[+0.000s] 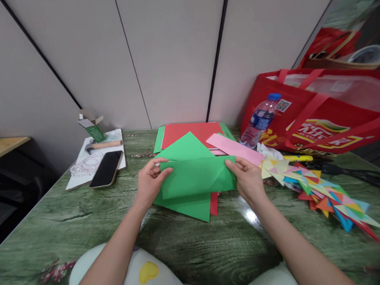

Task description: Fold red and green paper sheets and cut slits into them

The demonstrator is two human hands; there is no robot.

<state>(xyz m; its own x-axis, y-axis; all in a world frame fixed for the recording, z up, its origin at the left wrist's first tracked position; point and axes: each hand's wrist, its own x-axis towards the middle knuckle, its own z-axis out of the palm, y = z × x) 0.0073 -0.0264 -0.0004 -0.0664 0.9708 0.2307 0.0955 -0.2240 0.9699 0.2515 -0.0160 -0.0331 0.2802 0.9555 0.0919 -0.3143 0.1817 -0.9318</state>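
A folded sheet of green paper (pixel 195 180) is stretched between my two hands, with a crease showing toward its right end. My left hand (pixel 151 178) pinches its left edge, thumb in front and fingers behind. At the upper right corner, my right hand (pixel 247 177) grips it the same way. Behind and below it, more green paper (pixel 188 145) shows on the table, partly covered by the held sheet. A bit of red paper (pixel 214 205) peeks out underneath. Beyond lies a stack topped by a red sheet (pixel 185 132), with a pink strip (pixel 233 148) at its right.
On the left, a phone (pixel 107 168), a hammer (pixel 105 145) and a small green box (pixel 93 128) rest on a white board (pixel 73 181). To the right are a water bottle (pixel 259 120), a red bag (pixel 322 109) and a pile of colourful folded paper (pixel 325 189).
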